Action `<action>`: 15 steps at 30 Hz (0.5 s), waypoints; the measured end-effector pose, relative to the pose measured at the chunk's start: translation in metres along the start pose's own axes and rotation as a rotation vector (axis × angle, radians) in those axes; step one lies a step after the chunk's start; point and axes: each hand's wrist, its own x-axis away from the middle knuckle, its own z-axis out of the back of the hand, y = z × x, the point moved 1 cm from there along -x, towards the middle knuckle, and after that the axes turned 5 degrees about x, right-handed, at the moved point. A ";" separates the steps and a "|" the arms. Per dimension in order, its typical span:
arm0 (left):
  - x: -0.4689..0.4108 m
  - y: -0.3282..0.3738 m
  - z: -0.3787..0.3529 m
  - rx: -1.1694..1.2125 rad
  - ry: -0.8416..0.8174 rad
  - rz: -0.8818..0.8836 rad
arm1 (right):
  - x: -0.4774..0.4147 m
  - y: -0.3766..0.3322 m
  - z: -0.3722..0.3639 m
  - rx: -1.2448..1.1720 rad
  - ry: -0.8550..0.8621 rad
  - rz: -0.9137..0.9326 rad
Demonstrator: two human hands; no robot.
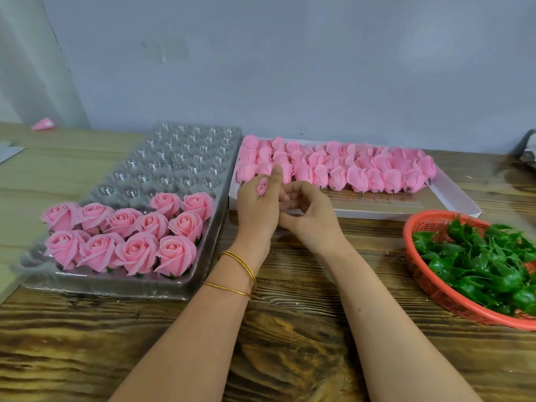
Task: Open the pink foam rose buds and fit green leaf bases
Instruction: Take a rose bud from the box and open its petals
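Far left on the wooden table (pixel 290 338): clear blister tray (pixel 185 158), its near pockets filled with opened roses (pixel 127 239). Centre: left hand (pixel 258 210) pinches one closed pink bud (pixel 262 187) upright. The right hand (pixel 310 216) is curled against the left fingers; whether it holds anything cannot be determined. Behind: white box (pixel 452 198) of closed buds (pixel 348 166). Far right: orange basket (pixel 435 294) of green leaf bases (pixel 481 262).
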 end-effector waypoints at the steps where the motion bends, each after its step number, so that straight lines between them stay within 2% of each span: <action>1: 0.000 0.000 0.000 0.028 -0.002 0.018 | 0.001 -0.001 0.000 -0.001 -0.001 0.003; 8: 0.001 -0.005 -0.004 0.101 -0.013 0.116 | 0.002 -0.001 -0.002 0.035 0.027 -0.005; 15: 0.002 -0.003 -0.003 0.079 -0.050 0.120 | 0.003 -0.003 -0.002 0.045 0.009 -0.019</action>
